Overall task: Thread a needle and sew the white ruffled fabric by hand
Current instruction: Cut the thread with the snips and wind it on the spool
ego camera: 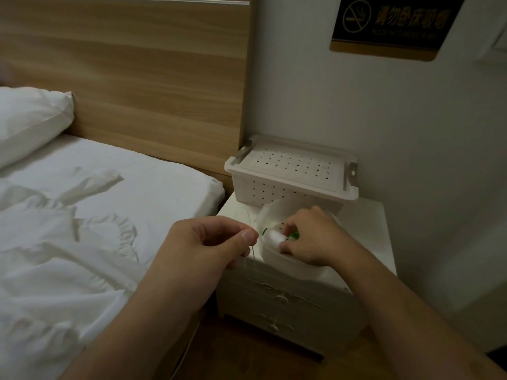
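While one white thread (pixel 253 252) is pinched between the thumb and forefinger of the left hand (pixel 211 244), one white spool (pixel 275 238) is gripped by the curled fingers of the right hand (pixel 312 237) inside one round white container (pixel 285 263) at the front edge of the nightstand (pixel 367 215). One perforated white box (pixel 290 171) is set at its back edge. One white ruffled fabric (pixel 63 256) is spread on the bed (pixel 170 182), beside one pillow (pixel 30 116). No needle can be made out.

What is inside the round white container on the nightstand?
The right hand grips a white thread spool in the round white container; green bits show. The hand covers the rest.
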### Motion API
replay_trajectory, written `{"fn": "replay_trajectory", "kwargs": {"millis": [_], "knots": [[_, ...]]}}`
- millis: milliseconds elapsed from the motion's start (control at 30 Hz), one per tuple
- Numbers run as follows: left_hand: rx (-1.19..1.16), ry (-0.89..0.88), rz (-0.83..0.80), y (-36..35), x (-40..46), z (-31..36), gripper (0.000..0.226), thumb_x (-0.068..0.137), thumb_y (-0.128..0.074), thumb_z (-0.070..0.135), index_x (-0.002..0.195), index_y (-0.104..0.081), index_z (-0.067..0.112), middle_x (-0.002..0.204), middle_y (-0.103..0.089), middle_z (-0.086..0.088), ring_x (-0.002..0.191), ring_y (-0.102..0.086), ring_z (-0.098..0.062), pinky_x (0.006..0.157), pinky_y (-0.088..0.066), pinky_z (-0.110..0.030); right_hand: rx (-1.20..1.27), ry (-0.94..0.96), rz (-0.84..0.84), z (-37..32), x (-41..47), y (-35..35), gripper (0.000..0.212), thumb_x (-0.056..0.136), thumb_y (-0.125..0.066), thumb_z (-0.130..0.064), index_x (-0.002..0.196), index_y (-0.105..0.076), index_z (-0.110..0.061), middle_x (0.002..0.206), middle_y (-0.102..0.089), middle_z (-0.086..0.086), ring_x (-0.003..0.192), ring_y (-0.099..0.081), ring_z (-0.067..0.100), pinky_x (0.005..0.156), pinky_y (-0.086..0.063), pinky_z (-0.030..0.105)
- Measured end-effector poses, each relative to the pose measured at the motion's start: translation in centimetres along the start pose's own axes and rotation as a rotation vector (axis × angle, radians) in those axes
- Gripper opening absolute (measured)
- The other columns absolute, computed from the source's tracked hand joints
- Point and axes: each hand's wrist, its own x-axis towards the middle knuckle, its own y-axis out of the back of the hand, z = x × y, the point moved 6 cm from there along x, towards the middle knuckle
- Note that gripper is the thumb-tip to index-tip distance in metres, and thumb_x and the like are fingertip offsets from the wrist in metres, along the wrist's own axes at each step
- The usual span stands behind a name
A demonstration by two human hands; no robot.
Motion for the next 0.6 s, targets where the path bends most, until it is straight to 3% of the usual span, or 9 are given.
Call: {"fn": "replay_trajectory", "kwargs": {"millis": [133,233,333,433,500,600], "knots": [[-0.016,0.012,0.02,0.4,0.1,-0.3,0.01,0.089,-0.08,0.029,0.082,-0.085,0.034,0.082,-0.08,0.006,0.086,-0.072,-0.021,0.086,-0.061,-0.042,0.145,-0.061,0.034,0.4,-0.1,0.8,0.021,0.081,-0.08,-0.031,0.096,-0.065,-0.034,0.099,-0.066,-0.01,0.087,-0.061,0.011,0.078,-0.059,0.037],[-0.018,0.021,0.013,0.5,0.4,-0.1,0.007,0.089,-0.08,0.031,0.085,-0.086,0.032,0.086,-0.08,0.015,0.094,-0.071,-0.012,0.09,-0.058,-0.036,0.296,-0.056,0.119,0.6,-0.7,3.1,0.022,0.086,-0.076,-0.027,0.096,-0.06,-0.037,0.101,-0.064,-0.013,0.087,-0.062,0.008,0.069,-0.054,0.027],[-0.049,-0.011,-0.043,0.9,0.6,0.8,0.017,0.075,-0.081,0.041,0.087,-0.086,0.03,0.105,-0.08,0.02,0.113,-0.07,-0.003,0.112,-0.05,-0.044,0.46,0.08,0.119,-1.1,-2.1,5.9,0.03,0.083,-0.082,-0.021,0.098,-0.064,-0.039,0.103,-0.067,-0.015,0.095,-0.065,0.003,0.076,-0.054,0.025],[-0.059,-0.04,-0.147,1.5,0.5,1.5,0.021,0.07,-0.08,0.039,0.086,-0.087,0.026,0.125,-0.077,0.015,0.128,-0.064,-0.001,0.121,-0.041,-0.047,0.543,0.256,0.014,-4.3,-4.2,7.6,0.037,0.084,-0.081,-0.009,0.101,-0.069,-0.04,0.104,-0.07,-0.016,0.101,-0.067,0.001,0.089,-0.056,0.03],[-0.037,-0.042,-0.23,1.7,0.3,1.5,0.017,0.075,-0.08,0.036,0.087,-0.087,0.025,0.123,-0.078,0.011,0.129,-0.064,-0.004,0.121,-0.04,-0.048,0.514,0.343,-0.031,-6.2,-5.5,8.3,0.039,0.086,-0.079,-0.006,0.102,-0.071,-0.04,0.104,-0.07,-0.019,0.104,-0.064,-0.003,0.09,-0.055,0.03],[-0.006,-0.018,-0.327,1.9,-0.4,1.4,0.015,0.078,-0.079,0.03,0.088,-0.086,0.021,0.105,-0.083,-0.001,0.113,-0.074,-0.013,0.113,-0.048,-0.045,0.456,0.417,-0.075,-8.4,-6.8,9.0,0.037,0.086,-0.08,-0.009,0.104,-0.07,-0.04,0.104,-0.069,-0.023,0.107,-0.062,-0.005,0.089,-0.053,0.032]]}}
